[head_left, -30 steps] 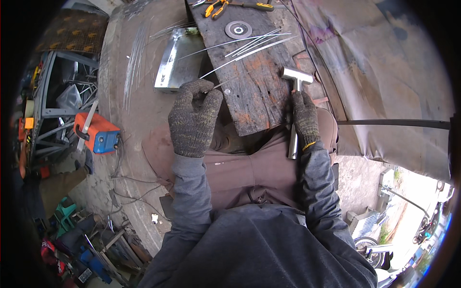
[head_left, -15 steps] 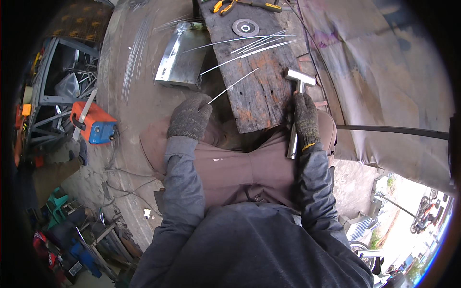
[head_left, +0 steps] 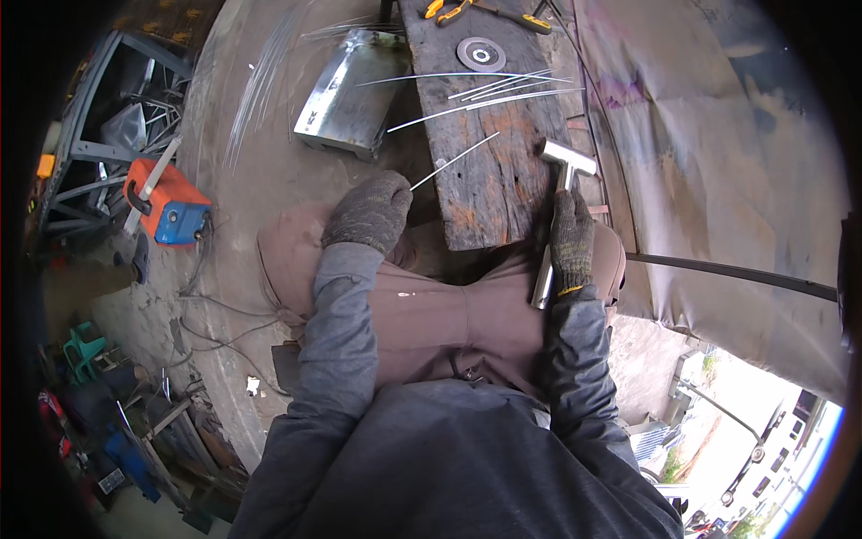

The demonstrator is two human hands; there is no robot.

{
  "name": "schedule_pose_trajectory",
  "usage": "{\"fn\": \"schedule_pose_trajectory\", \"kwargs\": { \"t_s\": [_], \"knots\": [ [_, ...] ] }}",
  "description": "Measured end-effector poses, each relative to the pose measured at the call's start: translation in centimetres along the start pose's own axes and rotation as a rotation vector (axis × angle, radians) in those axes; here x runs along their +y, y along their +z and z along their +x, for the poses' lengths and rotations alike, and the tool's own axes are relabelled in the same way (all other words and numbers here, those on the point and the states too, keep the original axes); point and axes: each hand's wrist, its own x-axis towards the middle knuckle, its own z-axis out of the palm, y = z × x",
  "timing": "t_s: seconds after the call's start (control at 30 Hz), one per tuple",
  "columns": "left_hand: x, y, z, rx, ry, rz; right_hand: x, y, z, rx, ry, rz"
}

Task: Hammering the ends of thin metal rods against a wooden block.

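Here, in the head view, the left hand (head_left: 370, 211) in a knit glove is curled shut on the near end of a thin rod (head_left: 455, 162) that slants up toward 1 o'clock onto the plank (head_left: 492, 180), the worn counter running from the lap up to 12 o'clock. The right hand (head_left: 571, 241) is wrapped around the shaft of a metal T-piece (head_left: 564, 193) whose cross head rests at the plank's right edge; the shaft runs down past the glove toward 6 o'clock. Judging by how things lie, the work looks early: one rod is pulled apart from the bundle of rods (head_left: 503, 90) lying crosswise farther up, and nothing shows it joined to the T-piece, from which it lies well apart. A grinding disc (head_left: 480, 54) and pliers (head_left: 447, 9) sit at the far end near 12 o'clock, untouched. Left of the plank, at 11 o'clock, a folded steel sheet (head_left: 350, 94) lies on the floor, close to the rod's swing. An orange welder (head_left: 169, 202) stands at 9 o'clock, well clear. The plank's near edge meets the knees, so room toward the body is tight; the bare middle of the plank between the two hands is open, and a tarp (head_left: 718, 135) hems in the right side.
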Motion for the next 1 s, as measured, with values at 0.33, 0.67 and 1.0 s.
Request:
{"fn": "schedule_pose_trajectory", "kwargs": {
  "t_s": [0.33,0.67,1.0],
  "knots": [
    [-1.0,1.1,-0.1,0.079,0.023,-0.06,-7.1,-0.4,0.1,-0.153,0.262,0.357],
    [-0.9,0.9,-0.2,0.054,-0.016,-0.113,-11.1,1.4,1.0,-0.118,-0.374,-0.178],
    [-1.5,1.6,0.1,0.078,0.027,-0.036,-10.0,1.4,1.3,-0.212,-0.232,-0.148]
  ]
}}
